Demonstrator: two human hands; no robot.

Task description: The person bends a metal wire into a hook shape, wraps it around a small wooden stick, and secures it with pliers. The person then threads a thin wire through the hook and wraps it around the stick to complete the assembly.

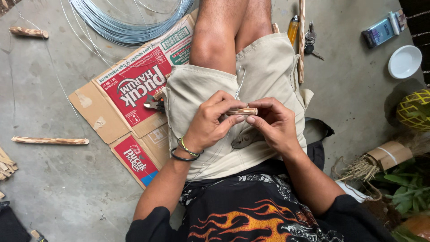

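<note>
I sit on the floor with my legs bent, in beige shorts. My left hand (214,120) and my right hand (273,123) both pinch a short wooden stick piece (243,111) over my lap, one at each end. A thin silver wire (239,83) rises from the stick over the shorts. Dark pliers (244,139) lie on my lap just under the hands. My left wrist wears a black band and a green-yellow one.
A flattened cardboard box (130,103) lies under my left leg, with a small cutter (154,104) on it. A wire coil (130,18) sits at the top. Wooden sticks (50,140) lie at left. Lighter (292,28), keys (310,41), white dish (404,62), plants at right.
</note>
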